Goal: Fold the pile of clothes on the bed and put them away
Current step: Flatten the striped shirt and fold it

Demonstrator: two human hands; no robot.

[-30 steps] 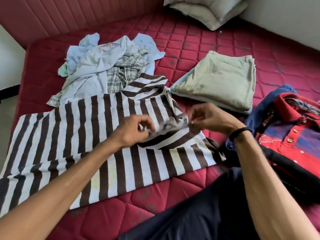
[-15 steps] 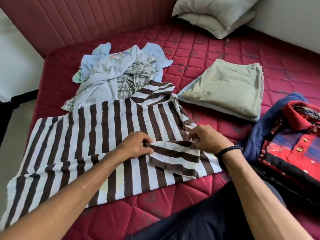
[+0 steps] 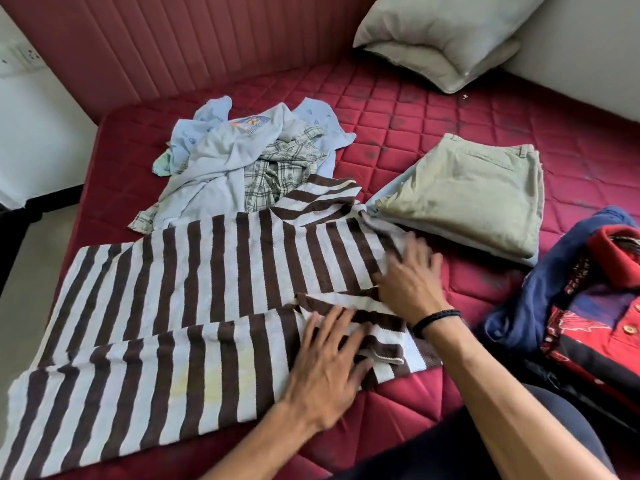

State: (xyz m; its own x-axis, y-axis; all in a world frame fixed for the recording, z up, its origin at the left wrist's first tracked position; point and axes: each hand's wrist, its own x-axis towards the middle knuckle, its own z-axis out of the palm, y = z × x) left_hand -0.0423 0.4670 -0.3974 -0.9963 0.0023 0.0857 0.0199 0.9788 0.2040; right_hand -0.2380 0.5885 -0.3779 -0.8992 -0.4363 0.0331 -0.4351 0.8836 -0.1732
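A brown-and-white striped shirt (image 3: 194, 299) lies spread flat across the red quilted mattress (image 3: 433, 119), with one sleeve folded in over its right end. My left hand (image 3: 329, 365) presses flat on that folded sleeve, fingers spread. Flat too, my right hand (image 3: 412, 278) rests on the shirt's right edge just above the sleeve. Behind the shirt sits a rumpled pile of light blue and plaid clothes (image 3: 242, 157). Folded khaki trousers (image 3: 467, 192) lie on another folded garment to the right.
A red and navy polo shirt (image 3: 588, 303) lies at the right edge, near my dark-clothed leg (image 3: 433, 452). A grey pillow (image 3: 440, 36) leans in the far corner against the padded headboard (image 3: 173, 46). The floor (image 3: 20, 271) shows past the bed's left edge.
Both hands were pinching the sleeve and folding it over the shirt. The sleeve now lies flat and both hands have let go and spread out, pressing the fabric down.
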